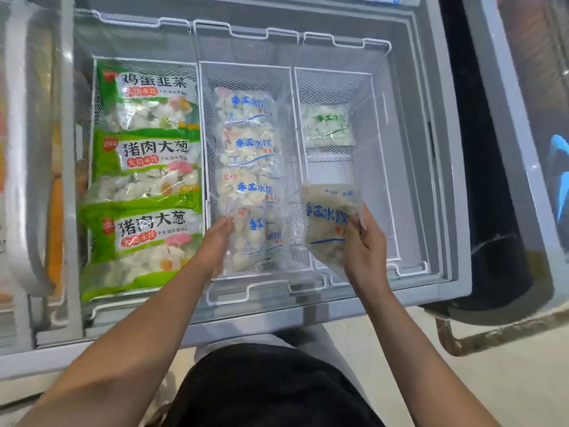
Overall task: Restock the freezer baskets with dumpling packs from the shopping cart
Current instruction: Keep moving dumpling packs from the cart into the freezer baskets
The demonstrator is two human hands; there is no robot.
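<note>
Open chest freezer [431, 149] seen from above, three white wire baskets side by side. Left basket [92, 124] filled with three green-printed dumpling bags [147, 155]. Middle basket [246, 67] holds a row of clear blue-lettered packs [246, 146], overlapping front to back. Right basket [335, 73] holds one small green-lettered pack [329, 124] at the far end; bare mesh nearer.

Shopping cart not identifiable in view. Dark object right of the freezer [492, 211] cannot be made out. Freezer's left side blurred; contents there unreadable. Lower part of the held pack hidden behind the right hand.

Left hand [215, 245] curled on the left edge of the nearest clear pack [249, 238] at the front of the middle basket; whether gripped or just pressed is hard to tell. Right hand [363, 241] clamped on another clear blue-lettered pack [326, 220], held tilted above the front of the right basket, over the divider wire. Hands well apart.
</note>
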